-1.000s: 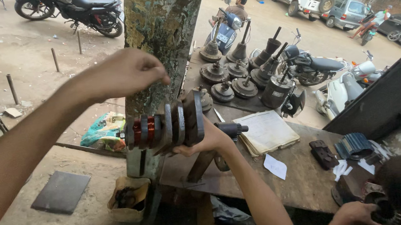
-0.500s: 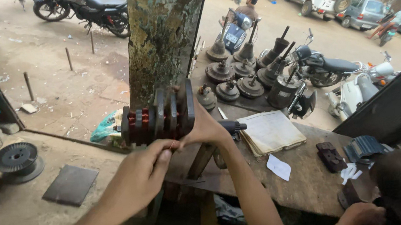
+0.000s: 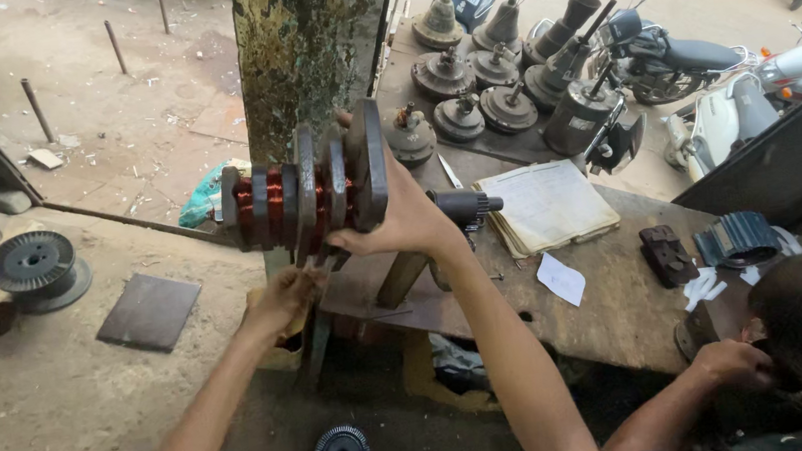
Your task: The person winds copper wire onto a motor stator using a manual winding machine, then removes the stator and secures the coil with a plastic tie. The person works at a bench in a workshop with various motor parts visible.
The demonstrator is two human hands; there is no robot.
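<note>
Head view: a copper-wound coil former [image 3: 307, 191] sits on its stand at the bench [image 3: 619, 281] edge, before a mossy pillar [image 3: 315, 44].

It looks heavy and rigid: dark metal plates, reddish glossy windings best left untouched. The right hand [image 3: 405, 220] has its grip clenched on the end plate; the left hand [image 3: 284, 299] pinches something beneath, unclear what.

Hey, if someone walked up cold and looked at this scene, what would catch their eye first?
First, the copper-wound coil former, a row of dark discs with reddish wire between them, held up at centre by the right hand while the left hand reaches beneath it. Behind it stands a mossy, peeling pillar, and on the bench to the right a cluster of dark motor rotors beside an open notebook.
</note>
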